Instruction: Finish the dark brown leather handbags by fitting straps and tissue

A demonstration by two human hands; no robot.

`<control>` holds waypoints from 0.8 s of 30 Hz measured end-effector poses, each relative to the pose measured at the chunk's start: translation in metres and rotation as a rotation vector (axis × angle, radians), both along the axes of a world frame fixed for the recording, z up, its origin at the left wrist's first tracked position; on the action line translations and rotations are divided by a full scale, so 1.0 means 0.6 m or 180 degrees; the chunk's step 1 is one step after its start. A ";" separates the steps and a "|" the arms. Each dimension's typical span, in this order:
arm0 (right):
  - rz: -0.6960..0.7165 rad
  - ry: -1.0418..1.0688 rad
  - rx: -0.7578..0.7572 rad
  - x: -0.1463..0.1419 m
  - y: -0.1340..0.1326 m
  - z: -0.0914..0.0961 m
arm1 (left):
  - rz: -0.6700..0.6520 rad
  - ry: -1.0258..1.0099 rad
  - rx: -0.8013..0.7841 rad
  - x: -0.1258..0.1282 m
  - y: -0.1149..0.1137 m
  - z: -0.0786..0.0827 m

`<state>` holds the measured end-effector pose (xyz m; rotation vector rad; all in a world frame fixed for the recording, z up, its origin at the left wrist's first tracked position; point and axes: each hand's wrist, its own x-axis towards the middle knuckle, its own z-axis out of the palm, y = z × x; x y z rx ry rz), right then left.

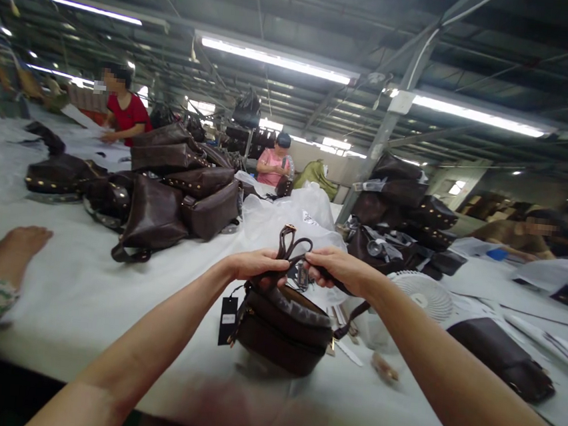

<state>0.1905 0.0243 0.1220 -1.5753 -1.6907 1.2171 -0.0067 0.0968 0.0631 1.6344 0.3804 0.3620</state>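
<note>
A dark brown leather handbag [279, 336] is in front of me at the table's near side, its top facing up with clear plastic film along the opening. My left hand [261, 264] pinches the bag's looped leather strap [287, 243] above the bag. From the other side my right hand [331, 268] grips the same strap, with a length of it running down to the bag's right end. A small metal buckle shows at the top of the loop. On the bag's left side hangs a black tag [228, 320] with a white label.
Brown studded bags [157, 217] are piled at left and more [406, 198] at right. White plastic wrap [296, 214] lies ahead. A white fan [419, 293] and a brown flap piece [499, 354] are at right. A co-worker's hand [16, 251] rests at left; other people work beyond.
</note>
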 end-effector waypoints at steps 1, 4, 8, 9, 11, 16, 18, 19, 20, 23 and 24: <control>-0.0020 -0.0026 0.0000 0.003 0.001 0.002 | 0.0020 0.0096 0.0086 0.000 0.000 0.001; -0.0050 -0.0107 -0.0036 0.013 0.006 0.008 | 0.0116 0.0364 0.0378 0.001 0.000 0.007; 0.0222 -0.1315 0.0552 0.033 0.003 0.013 | 0.0100 0.0657 0.0647 0.006 -0.001 0.018; 0.0244 -0.1851 0.0944 0.036 -0.001 0.012 | 0.0103 0.0703 0.0681 0.007 -0.001 0.020; 0.0184 -0.2850 0.1881 0.036 -0.012 0.008 | 0.0072 0.0721 0.0712 0.009 -0.001 0.024; 0.0876 -0.4089 0.3500 0.003 -0.030 -0.017 | -0.0127 0.0798 0.1060 0.016 -0.003 0.025; 0.1250 -0.4153 0.3622 -0.014 -0.025 -0.021 | -0.0184 0.0704 0.1166 0.018 -0.006 0.026; 0.1380 -0.4174 0.3571 -0.021 -0.021 -0.021 | -0.0222 0.0629 0.1156 0.018 -0.007 0.027; 0.1466 -0.4216 0.3447 -0.026 -0.017 -0.018 | -0.0272 0.0579 0.1093 0.017 -0.007 0.028; 0.1457 -0.4462 0.2827 -0.035 -0.007 -0.004 | -0.0406 0.0581 0.0688 0.010 -0.007 0.032; 0.1417 -0.4546 0.2672 -0.036 -0.005 0.002 | -0.0431 0.0537 0.0494 0.006 -0.007 0.032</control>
